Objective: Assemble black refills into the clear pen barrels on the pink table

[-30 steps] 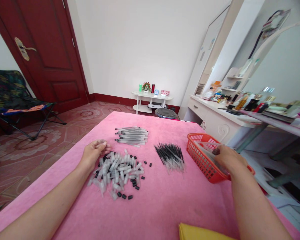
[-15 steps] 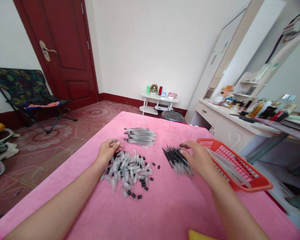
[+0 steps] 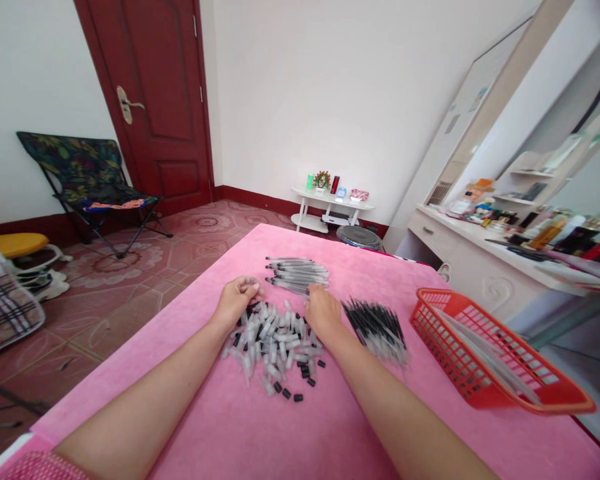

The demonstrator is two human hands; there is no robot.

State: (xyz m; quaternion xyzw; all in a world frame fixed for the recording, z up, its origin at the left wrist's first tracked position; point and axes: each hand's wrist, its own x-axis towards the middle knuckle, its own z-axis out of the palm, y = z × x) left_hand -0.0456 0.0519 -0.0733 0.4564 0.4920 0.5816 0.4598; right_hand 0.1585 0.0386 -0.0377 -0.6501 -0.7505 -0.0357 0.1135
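We have our left hand [image 3: 235, 299] at the upper left edge of the heap of clear and black caps [image 3: 279, 341] on the pink cloth [image 3: 260, 433], its fingers curled toward the thumb, though we cannot tell whether they grip anything. Our right hand [image 3: 324, 312] is at the near right end of the row of pale tubes [image 3: 296, 272] (its fingertips are mostly hidden, so we cannot tell its grip either), between the caps and the dark-tipped refills [image 3: 376, 328], with the red basket [image 3: 445, 348] farther right.
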